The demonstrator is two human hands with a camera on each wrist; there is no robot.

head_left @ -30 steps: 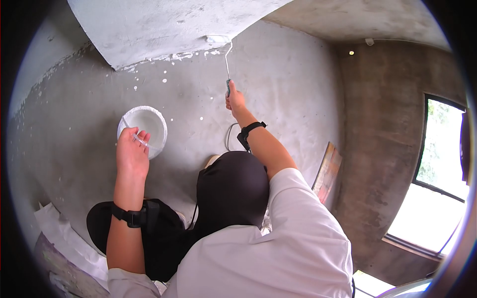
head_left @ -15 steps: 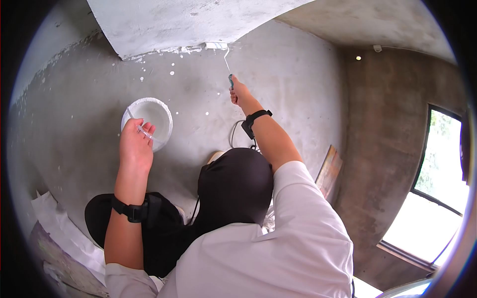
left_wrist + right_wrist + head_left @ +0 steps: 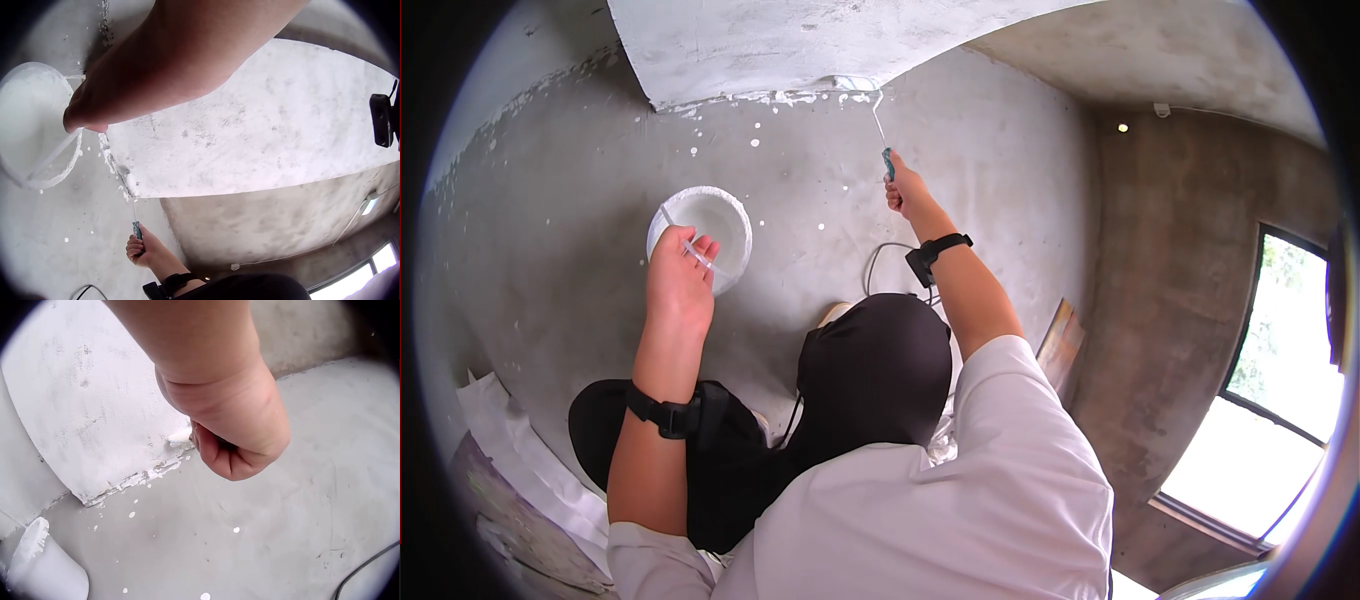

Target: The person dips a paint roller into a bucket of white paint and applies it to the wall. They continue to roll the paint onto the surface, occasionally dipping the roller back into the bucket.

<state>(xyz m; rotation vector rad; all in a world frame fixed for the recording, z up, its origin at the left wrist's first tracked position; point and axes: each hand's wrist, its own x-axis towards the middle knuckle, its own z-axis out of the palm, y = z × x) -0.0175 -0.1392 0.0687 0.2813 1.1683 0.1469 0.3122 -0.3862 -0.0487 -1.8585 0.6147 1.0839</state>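
Observation:
My right hand (image 3: 908,192) grips the teal handle (image 3: 888,165) of a paint roller. The white roller head (image 3: 855,84) lies against the lower edge of the white-painted surface (image 3: 800,45). In the right wrist view the fingers of my right hand (image 3: 231,440) are curled, with the handle mostly hidden behind them. My left hand (image 3: 681,272) holds the clear bail handle (image 3: 700,257) of a white bucket (image 3: 740,225), fingers curled around it. The bucket's inside is whitish. In the left wrist view the bucket (image 3: 37,125) is at the left, partly behind my left hand (image 3: 87,112).
White paint spots (image 3: 755,142) dot the grey surface around the bucket. A dark cable (image 3: 870,265) loops near my right forearm. A board (image 3: 1060,345) leans at the right, and white sheeting (image 3: 520,450) lies at the lower left. A window (image 3: 1280,340) is at the far right.
The roller and my right hand have shifted right in the head view. My left hand and the bucket appear slightly higher and further right, as the whole head view has shifted too.

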